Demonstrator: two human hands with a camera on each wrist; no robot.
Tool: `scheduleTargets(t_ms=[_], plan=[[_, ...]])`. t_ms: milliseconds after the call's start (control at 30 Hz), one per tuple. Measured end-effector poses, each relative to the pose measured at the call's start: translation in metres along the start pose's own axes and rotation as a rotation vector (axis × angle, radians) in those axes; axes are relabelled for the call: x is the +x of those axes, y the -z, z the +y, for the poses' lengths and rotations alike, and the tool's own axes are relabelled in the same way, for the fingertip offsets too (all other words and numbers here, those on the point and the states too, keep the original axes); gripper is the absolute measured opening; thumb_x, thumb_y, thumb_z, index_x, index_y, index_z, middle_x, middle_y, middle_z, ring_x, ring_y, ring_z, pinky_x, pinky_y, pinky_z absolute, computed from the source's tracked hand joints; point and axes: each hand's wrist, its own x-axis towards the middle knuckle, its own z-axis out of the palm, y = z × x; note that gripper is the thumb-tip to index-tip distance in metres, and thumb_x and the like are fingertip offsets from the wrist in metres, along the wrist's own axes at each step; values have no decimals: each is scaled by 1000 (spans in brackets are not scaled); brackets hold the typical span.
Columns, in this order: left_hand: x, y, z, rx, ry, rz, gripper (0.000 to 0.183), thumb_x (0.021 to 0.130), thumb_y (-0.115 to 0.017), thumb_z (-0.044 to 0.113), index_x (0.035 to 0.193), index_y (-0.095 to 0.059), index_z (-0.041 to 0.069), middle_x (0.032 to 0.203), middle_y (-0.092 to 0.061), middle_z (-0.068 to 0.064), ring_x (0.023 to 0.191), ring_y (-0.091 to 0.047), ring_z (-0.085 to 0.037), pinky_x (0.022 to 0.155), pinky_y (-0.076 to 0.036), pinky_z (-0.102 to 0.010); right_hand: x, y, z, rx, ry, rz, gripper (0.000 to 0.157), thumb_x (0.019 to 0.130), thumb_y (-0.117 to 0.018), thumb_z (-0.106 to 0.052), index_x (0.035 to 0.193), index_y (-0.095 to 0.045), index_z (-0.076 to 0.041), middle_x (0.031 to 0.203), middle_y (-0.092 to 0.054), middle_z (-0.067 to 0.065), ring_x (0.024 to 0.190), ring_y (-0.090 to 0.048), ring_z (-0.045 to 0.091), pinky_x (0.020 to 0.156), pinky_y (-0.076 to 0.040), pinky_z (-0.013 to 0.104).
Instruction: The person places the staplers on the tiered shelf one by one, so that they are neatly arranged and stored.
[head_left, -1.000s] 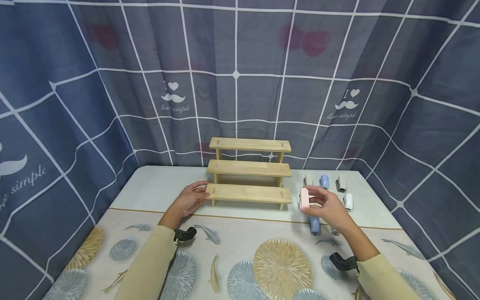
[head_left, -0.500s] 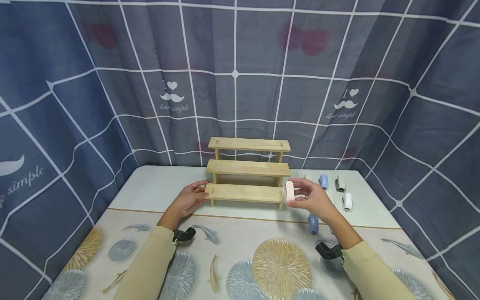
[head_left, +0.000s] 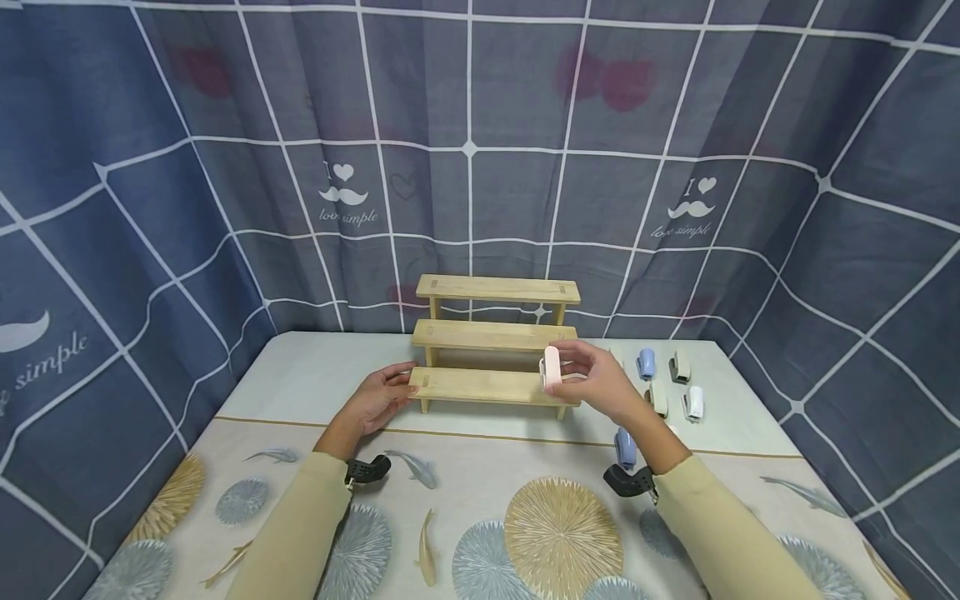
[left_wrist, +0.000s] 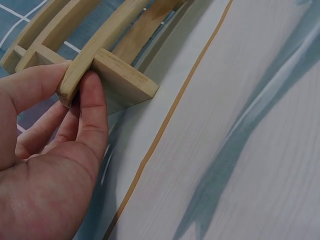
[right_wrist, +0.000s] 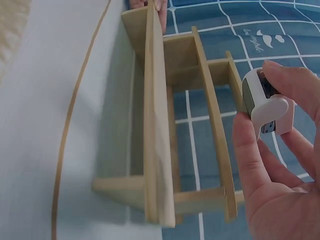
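Observation:
A three-tier wooden display stand [head_left: 483, 385] stands at the back of the table. My left hand [head_left: 377, 400] pinches the left end of its lowest board; in the left wrist view the fingers [left_wrist: 92, 100] and thumb lie on either side of the board end [left_wrist: 75, 82]. My right hand [head_left: 600, 383] holds a small pink and white stapler [head_left: 552, 367] upright above the right end of that lowest board. The right wrist view shows the stapler [right_wrist: 265, 102] between thumb and fingers, its metal parts visible inside.
Right of the stand are more small staplers: a blue one [head_left: 647, 364], a cream one [head_left: 680, 367], a white one [head_left: 693, 404] and another blue one [head_left: 625, 448] near my right wrist. A grid-patterned curtain [head_left: 472, 192] hangs close behind the table.
My right hand has carried the pink stapler leftward and slightly up, from beside the stand to over the lowest board's right end. The left hand keeps its grip and place.

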Motion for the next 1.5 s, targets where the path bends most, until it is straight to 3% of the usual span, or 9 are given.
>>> scheduleTargets(t_ms=[333, 667, 967, 1333, 1500], plan=[[0, -2, -1, 18, 2, 11, 65, 94, -61, -12, 154, -39, -2, 111, -64, 0, 93, -68, -10, 78, -59, -19, 25, -18, -10, 13, -1, 4, 76, 73, -91, -7, 142, -58, -9, 132, -65, 18, 109, -68, 24, 85, -58, 23], [1, 0, -1, 27, -4, -1, 66, 94, -61, -10, 155, -37, -2, 110, -65, 3, 92, -69, -9, 78, -59, -19, 52, -36, -18, 24, 23, -10, 73, 74, -92, -9, 139, -60, -9, 124, -69, 17, 104, -70, 23, 82, -60, 26], [4, 0, -3, 20, -3, -7, 66, 94, -60, -11, 156, -36, -2, 113, -65, 1, 94, -69, -9, 80, -59, -20, 73, -53, -28, 55, 29, -16, 71, 74, -91, -6, 138, -61, -8, 128, -67, 17, 105, -69, 25, 82, -61, 28], [2, 0, -2, 7, -1, -16, 66, 95, -58, -12, 156, -35, -3, 111, -65, 1, 94, -69, -9, 81, -60, -20, 103, -65, -44, 4, 26, -20, 71, 73, -93, -12, 136, -61, -11, 123, -70, 12, 108, -69, 25, 85, -60, 29], [2, 0, -2, 15, 0, -22, 67, 95, -59, -11, 157, -33, -3, 112, -65, 1, 94, -68, -10, 81, -60, -20, 116, -70, -46, 50, 10, -26, 69, 75, -91, -10, 137, -61, -12, 128, -68, 12, 112, -69, 27, 85, -63, 35]])
